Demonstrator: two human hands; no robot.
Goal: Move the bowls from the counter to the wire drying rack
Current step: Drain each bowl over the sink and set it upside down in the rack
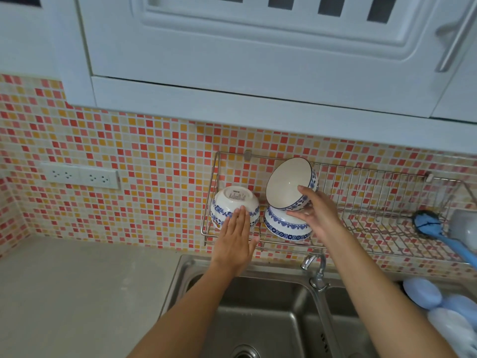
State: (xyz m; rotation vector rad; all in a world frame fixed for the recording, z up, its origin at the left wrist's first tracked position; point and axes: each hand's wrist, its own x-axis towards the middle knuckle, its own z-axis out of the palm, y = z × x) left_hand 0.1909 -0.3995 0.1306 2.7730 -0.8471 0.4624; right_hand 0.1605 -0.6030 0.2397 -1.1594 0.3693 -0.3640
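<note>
Head view: my right hand (313, 210) grasps a tilted bowl (289, 183), mouth facing left, just above an upturned bowl (285, 226) in the rack (361, 202). Left hand (235, 236) rests flat and released against another upturned bowl (233, 205).

Blue-patterned bowls (235, 208) in wire rack (374, 202)

A home kitchen, by every sign: stainless double sink (258, 306) with a chrome tap (316, 272), mosaic-tiled splashback (142, 161) in red, orange and cream, white wall cabinets (232, 47) overhead, wall-mounted wire drying rack (361, 202) carrying blue-and-white patterned bowls (233, 205), a blue dish brush (428, 226), wall sockets (80, 175) above a pale counter (77, 293)
</note>
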